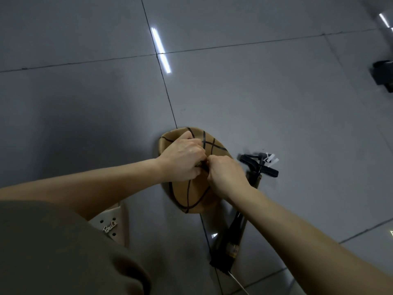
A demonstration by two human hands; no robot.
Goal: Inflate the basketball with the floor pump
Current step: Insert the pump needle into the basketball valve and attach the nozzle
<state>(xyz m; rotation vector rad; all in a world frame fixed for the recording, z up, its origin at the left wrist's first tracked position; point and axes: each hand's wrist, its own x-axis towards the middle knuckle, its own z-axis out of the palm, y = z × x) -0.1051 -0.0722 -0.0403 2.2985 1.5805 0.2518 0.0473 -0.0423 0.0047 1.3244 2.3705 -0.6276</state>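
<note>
Olive-brown cloth (53,252) fills seven o'clock. Beyond it, the limp tan basketball (191,199) lies on the grey tiled floor (85,103). The left hand (182,158) grips its slack skin. The right hand (225,173) curls beside it; what it pinches is hidden. A black floor pump (236,237) lies at the ball's four o'clock. If a needle goes in askew, it may bend as the skin buckles.

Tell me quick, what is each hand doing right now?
Left hand: grips the basketball.
Right hand: curled against the basketball; whether it holds anything cannot be told.

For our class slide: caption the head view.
Left hand and right hand meet on deflated basketball, floor pump beside it.
</note>
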